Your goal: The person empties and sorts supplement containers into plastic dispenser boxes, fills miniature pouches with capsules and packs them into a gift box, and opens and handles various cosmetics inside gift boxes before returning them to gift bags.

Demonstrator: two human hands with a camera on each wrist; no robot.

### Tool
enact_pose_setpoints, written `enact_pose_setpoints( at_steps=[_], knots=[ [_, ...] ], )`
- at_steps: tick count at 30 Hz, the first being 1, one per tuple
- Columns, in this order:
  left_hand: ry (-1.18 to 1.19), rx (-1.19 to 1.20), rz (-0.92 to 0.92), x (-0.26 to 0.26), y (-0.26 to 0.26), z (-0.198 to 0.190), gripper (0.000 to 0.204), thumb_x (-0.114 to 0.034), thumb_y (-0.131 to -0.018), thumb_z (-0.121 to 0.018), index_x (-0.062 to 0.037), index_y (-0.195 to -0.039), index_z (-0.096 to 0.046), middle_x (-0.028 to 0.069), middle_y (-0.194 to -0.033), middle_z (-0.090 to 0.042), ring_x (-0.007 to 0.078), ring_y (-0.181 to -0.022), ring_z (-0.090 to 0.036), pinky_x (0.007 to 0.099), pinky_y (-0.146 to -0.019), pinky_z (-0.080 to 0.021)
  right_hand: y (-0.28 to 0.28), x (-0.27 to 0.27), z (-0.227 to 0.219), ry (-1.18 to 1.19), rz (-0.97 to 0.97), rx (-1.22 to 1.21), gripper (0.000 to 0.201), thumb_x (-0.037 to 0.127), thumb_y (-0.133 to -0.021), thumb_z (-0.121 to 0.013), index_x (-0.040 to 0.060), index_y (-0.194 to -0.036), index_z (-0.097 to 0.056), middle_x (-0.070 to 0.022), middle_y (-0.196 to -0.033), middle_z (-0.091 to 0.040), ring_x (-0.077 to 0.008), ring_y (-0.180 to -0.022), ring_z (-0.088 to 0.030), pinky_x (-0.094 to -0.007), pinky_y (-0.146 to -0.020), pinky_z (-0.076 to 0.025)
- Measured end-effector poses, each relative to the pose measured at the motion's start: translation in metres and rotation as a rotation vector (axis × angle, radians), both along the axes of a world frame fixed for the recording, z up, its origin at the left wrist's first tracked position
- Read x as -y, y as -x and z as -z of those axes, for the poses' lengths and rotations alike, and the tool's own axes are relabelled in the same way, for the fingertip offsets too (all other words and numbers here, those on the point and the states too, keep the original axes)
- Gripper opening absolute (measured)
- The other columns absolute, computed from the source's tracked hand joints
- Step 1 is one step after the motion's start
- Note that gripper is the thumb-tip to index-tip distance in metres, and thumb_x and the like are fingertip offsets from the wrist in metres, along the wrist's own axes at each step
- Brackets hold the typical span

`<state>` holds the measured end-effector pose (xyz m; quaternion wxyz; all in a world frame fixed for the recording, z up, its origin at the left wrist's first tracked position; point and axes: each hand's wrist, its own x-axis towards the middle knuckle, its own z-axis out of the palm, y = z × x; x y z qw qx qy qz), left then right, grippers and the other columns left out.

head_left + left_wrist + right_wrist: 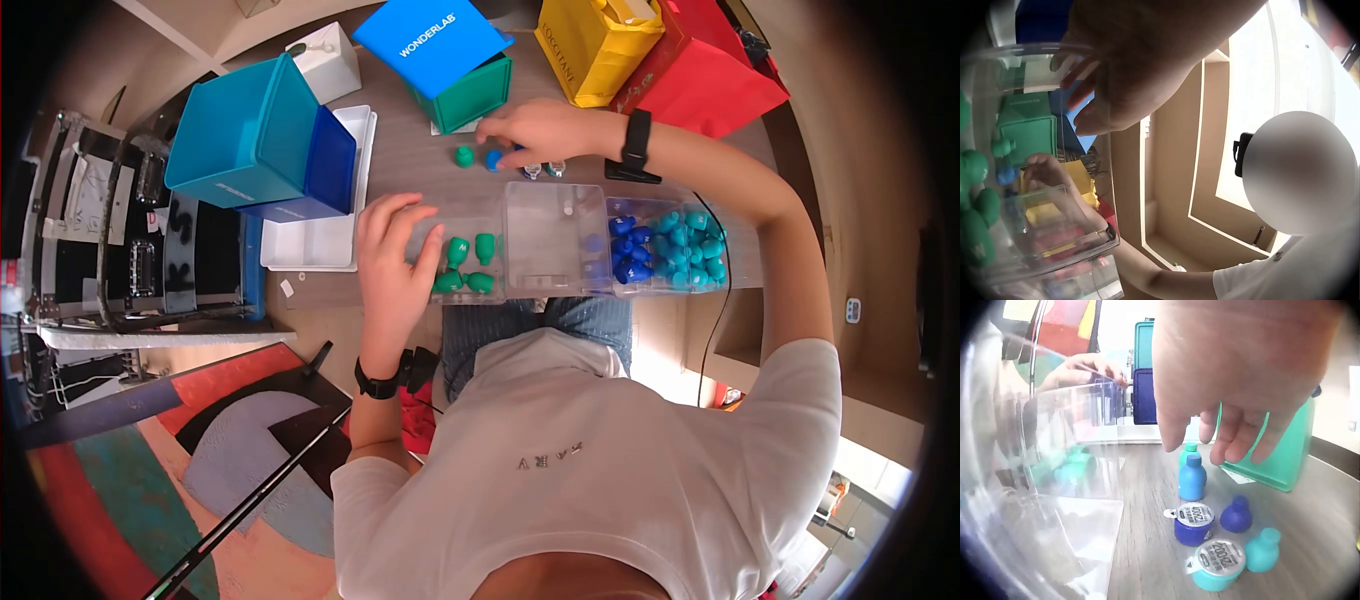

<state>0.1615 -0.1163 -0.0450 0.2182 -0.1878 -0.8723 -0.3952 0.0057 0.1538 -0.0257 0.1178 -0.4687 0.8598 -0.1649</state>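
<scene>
My right hand (560, 130) reaches over the table with fingers hanging loosely above a blue bottle (1192, 482) and a green bottle (1190, 448). No object shows between those fingers. Nearer the right wrist camera stand a dark blue foil-lidded cup (1194, 532), a teal foil-lidded cup (1217, 572), a dark blue small bottle (1235, 515) and a teal small bottle (1263, 551). My left hand (393, 270) is at the left end of a clear bin (430, 228), thumb and fingers spread. Several green bottles (458, 252) lie in that bin.
More clear bins to the right hold dark blue bottles (630, 240) and teal bottles (690, 245). A blue box (432, 45) sits on a green box (470, 98). At left, teal and dark blue boxes stand by a white tray (310, 245). Yellow bag (590, 60) and red bag (700, 80) stand behind.
</scene>
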Motion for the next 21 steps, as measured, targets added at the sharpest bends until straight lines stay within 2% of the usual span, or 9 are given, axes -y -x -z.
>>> enact_pose_setpoints(
  at_steps=[4, 6, 8, 11, 13, 16, 18, 20, 21],
  knots=[
    [-0.014, -0.001, -0.005, 0.002, -0.002, -0.002, 0.021, -0.010, -0.085, -0.076, -0.0031, -0.104, -0.070, 0.0107, -0.119, -0.065, 0.0343, -0.116, -0.058, 0.0450, -0.099, -0.047, 0.011, 0.011, 0.018, -0.088, -0.063, -0.103, 0.023, 0.022, -0.092, -0.073, 0.0093, -0.109, -0.062, -0.0107, -0.085, -0.070, -0.0334, -0.087, -0.069, -0.0458, -0.073, -0.051],
    [-0.009, -0.003, -0.008, 0.002, -0.002, -0.005, 0.020, -0.005, -0.086, -0.075, -0.0028, -0.106, -0.071, 0.0116, -0.119, -0.067, 0.0308, -0.115, -0.061, 0.0401, -0.102, -0.047, 0.017, 0.009, 0.022, -0.058, -0.065, -0.080, 0.022, 0.022, -0.092, -0.073, 0.0080, -0.105, -0.062, -0.0108, -0.085, -0.070, -0.0314, -0.086, -0.069, -0.0441, -0.072, -0.051],
    [-0.034, -0.012, -0.024, 0.000, -0.004, -0.011, 0.020, -0.006, -0.088, -0.074, -0.0021, -0.107, -0.071, 0.0122, -0.117, -0.067, 0.0307, -0.114, -0.061, 0.0396, -0.101, -0.047, 0.014, 0.013, 0.004, -0.032, -0.064, -0.058, 0.020, 0.021, -0.092, -0.073, 0.0067, -0.101, -0.062, -0.0109, -0.086, -0.070, -0.0293, -0.085, -0.069, -0.0424, -0.071, -0.050],
    [-0.069, -0.024, -0.032, -0.005, -0.005, -0.025, 0.021, -0.010, -0.092, -0.071, -0.0007, -0.110, -0.069, 0.0137, -0.114, -0.067, 0.0296, -0.109, -0.063, 0.0383, -0.097, -0.049, -0.004, 0.016, -0.044, 0.081, 0.043, 0.184, 0.017, 0.018, -0.095, -0.072, 0.0057, -0.101, -0.063, -0.0082, -0.083, -0.067, -0.0216, -0.080, -0.067, -0.0362, -0.069, -0.049],
    [-0.078, -0.032, -0.020, -0.013, -0.008, -0.037, 0.022, -0.012, -0.094, -0.069, 0.0001, -0.113, -0.068, 0.0145, -0.111, -0.067, 0.0287, -0.107, -0.063, 0.0375, -0.094, -0.049, -0.036, 0.021, -0.081, 0.409, 0.059, 0.507, 0.015, 0.015, -0.096, -0.071, 0.0042, -0.102, -0.063, -0.0042, -0.081, -0.064, -0.0156, -0.077, -0.061, -0.0315, -0.069, -0.047],
    [-0.118, 0.132, 0.062, -0.029, -0.022, -0.060, 0.027, -0.018, -0.095, -0.071, 0.0003, -0.113, -0.062, 0.0149, -0.102, -0.068, 0.0296, -0.095, -0.065, 0.0407, -0.087, -0.051, -0.087, 0.025, -0.110, 0.574, -0.083, 0.427, 0.014, 0.014, -0.097, -0.071, 0.0037, -0.103, -0.063, -0.0021, -0.080, -0.061, -0.0132, -0.076, -0.059, -0.0297, -0.069, -0.047],
    [-0.369, 0.456, 0.252, -0.038, -0.036, -0.075, 0.028, -0.021, -0.098, -0.069, 0.0006, -0.113, -0.058, 0.0122, -0.089, -0.067, 0.0234, -0.081, -0.067, 0.0359, -0.074, -0.052, -0.113, 0.019, -0.114, 0.578, -0.047, 0.450, 0.014, 0.013, -0.097, -0.071, 0.0041, -0.101, -0.061, -0.0027, -0.081, -0.062, -0.0128, -0.075, -0.059, -0.0299, -0.069, -0.047],
    [-0.397, 0.382, 0.314, -0.043, -0.041, -0.070, 0.029, -0.024, -0.100, -0.068, -0.0001, -0.113, -0.057, 0.0100, -0.083, -0.066, 0.0186, -0.074, -0.065, 0.0326, -0.067, -0.051, -0.130, 0.011, -0.115, 0.596, -0.014, 0.475, 0.017, 0.017, -0.097, -0.071, 0.0052, -0.099, -0.060, -0.0038, -0.082, -0.063, -0.0147, -0.075, -0.061, -0.0315, -0.066, -0.048],
    [-0.396, 0.384, 0.371, -0.044, -0.044, -0.071, 0.030, -0.025, -0.100, -0.069, 0.0000, -0.112, -0.057, 0.0101, -0.084, -0.067, 0.0185, -0.074, -0.065, 0.0322, -0.068, -0.050, -0.137, 0.007, -0.115, 0.512, 0.036, 0.278, 0.020, 0.022, -0.097, -0.071, 0.0058, -0.098, -0.060, -0.0042, -0.081, -0.062, -0.0178, -0.074, -0.062, -0.0335, -0.064, -0.048]
  ],
)
